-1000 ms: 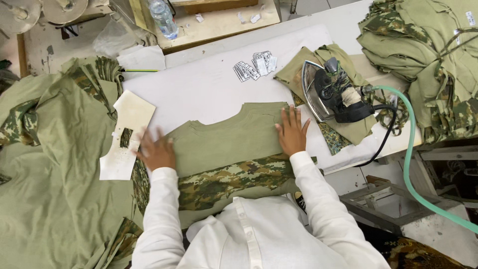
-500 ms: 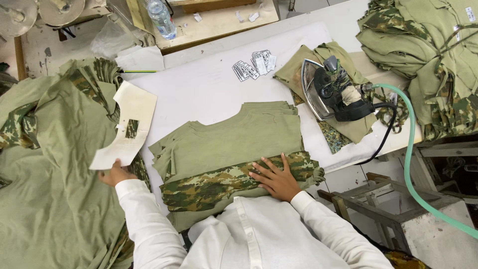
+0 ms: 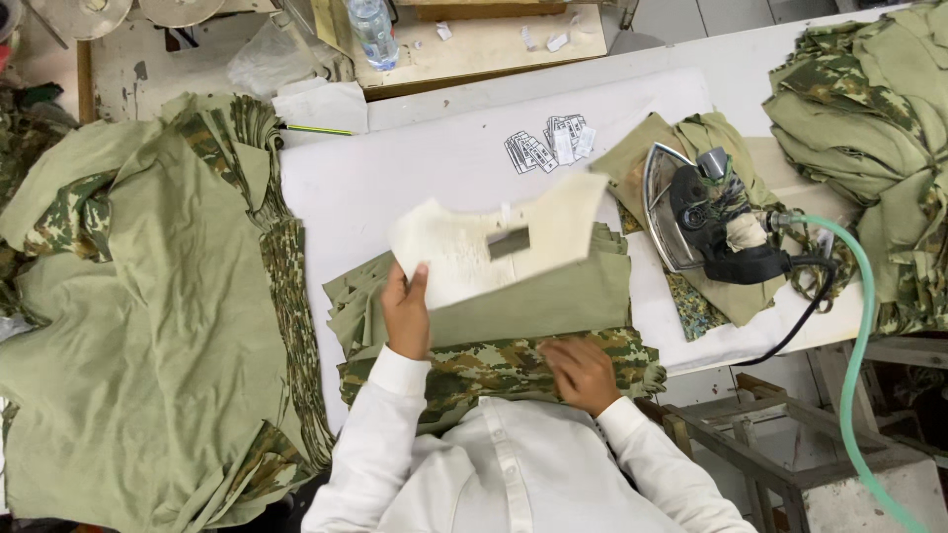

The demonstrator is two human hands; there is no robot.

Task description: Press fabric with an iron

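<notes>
1. Half a second ago the left hand [image 3: 407,314] held the cream cardboard shape [image 3: 499,247] out to the side, over the big green pile [image 3: 148,326]. Now the shape has come over the folded green shirt [image 3: 533,301] in the middle of the white table [image 3: 415,168].
2. The left fingers are closed on the near left edge of the cardboard shape, thumb on top.
3. The right hand [image 3: 581,373] has stayed low. It lies flat with fingers spread a little on the camouflage part [image 3: 494,367] of the shirt. It holds nothing.
4. The cardboard shape is stiff and flat, with a curved dip on top and a small square hole in it.
5. The shirt is soft cloth, plain green above, blotchy green and brown below.
6. A shiny metal iron [image 3: 691,212] with a black handle sits on green cloth to the right. A smooth green hose [image 3: 861,326] bends away from it.
</notes>
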